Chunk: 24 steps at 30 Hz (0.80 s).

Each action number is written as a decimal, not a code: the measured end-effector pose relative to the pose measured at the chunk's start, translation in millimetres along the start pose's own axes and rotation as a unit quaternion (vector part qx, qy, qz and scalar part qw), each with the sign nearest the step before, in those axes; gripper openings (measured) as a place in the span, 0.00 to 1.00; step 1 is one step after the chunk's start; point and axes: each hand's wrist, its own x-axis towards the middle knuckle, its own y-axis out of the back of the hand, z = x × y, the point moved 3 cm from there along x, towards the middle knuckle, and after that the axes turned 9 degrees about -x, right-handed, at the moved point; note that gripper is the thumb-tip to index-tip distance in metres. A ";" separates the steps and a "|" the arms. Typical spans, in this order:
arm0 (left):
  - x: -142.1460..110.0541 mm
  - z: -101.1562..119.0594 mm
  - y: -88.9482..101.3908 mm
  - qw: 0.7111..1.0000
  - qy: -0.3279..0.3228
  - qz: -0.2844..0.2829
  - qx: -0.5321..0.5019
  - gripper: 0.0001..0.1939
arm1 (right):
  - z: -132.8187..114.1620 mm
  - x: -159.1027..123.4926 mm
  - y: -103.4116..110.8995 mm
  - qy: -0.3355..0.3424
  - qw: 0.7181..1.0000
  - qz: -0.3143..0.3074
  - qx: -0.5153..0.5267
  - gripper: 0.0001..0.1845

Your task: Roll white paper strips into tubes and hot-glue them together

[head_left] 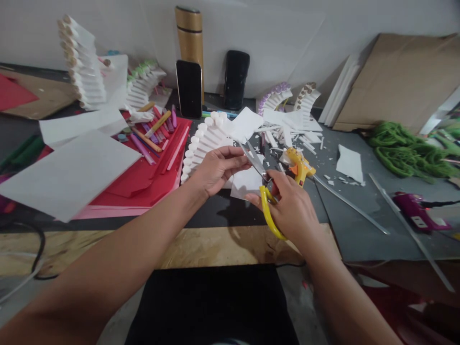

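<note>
My right hand (291, 203) is closed on a pair of yellow-handled scissors (257, 163), whose blades stand apart and point up and to the left. My left hand (224, 167) is pinched at the blades, its fingertips on a small white piece (247, 154) that is mostly hidden. Just behind the left hand stands a white, curved, stepped paper model (203, 143) with rounded tops. A white sheet (246, 184) lies under the hands. A yellow hot glue gun (300, 165) rests right of the scissors, a glue stick (352, 203) trailing from it.
White paper rolls and scraps (276, 136) litter the table behind the hands. Red sheets (125, 191) with coloured sticks lie left, beside white sheets (72, 172). Two phones (189, 88) and a gold flask (189, 36) stand at the back. Green yarn (406, 148) and a purple power strip (420, 211) lie right.
</note>
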 end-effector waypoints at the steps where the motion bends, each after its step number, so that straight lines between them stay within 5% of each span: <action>1: -0.3 0.2 -0.5 1.000 -0.002 0.001 0.000 0.08 | -0.1 -0.3 -0.7 0.002 1.000 0.004 -0.004 0.34; 17: 1.1 -0.7 2.2 1.000 -0.013 0.007 -0.009 0.09 | -2.4 -0.4 -6.2 -0.010 0.998 0.038 -0.051 0.36; 24: 1.9 -1.2 2.3 1.000 0.006 0.014 -0.010 0.08 | -0.6 0.1 -6.2 -0.017 1.000 -0.008 0.016 0.30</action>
